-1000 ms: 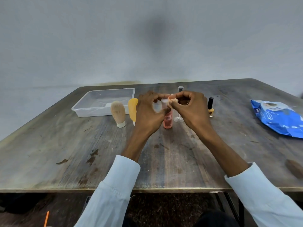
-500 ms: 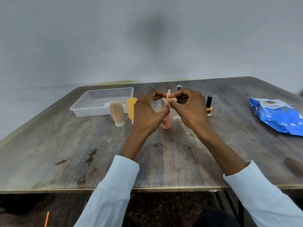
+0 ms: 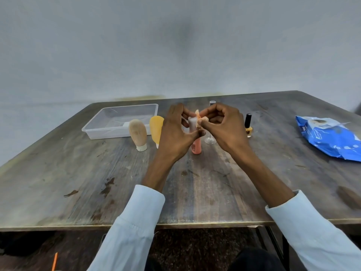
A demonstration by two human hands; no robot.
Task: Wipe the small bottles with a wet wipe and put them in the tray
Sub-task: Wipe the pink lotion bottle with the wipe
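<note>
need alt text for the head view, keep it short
Over a worn wooden table, the left hand grips a small pink bottle while the right hand pinches a crumpled wipe against its cap. A clear plastic tray sits behind on the left.

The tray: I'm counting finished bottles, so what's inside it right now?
Through the tray's clear wall only one small pale item shows near the front; what it is, I cannot tell. The beige tube covers that corner.
</note>
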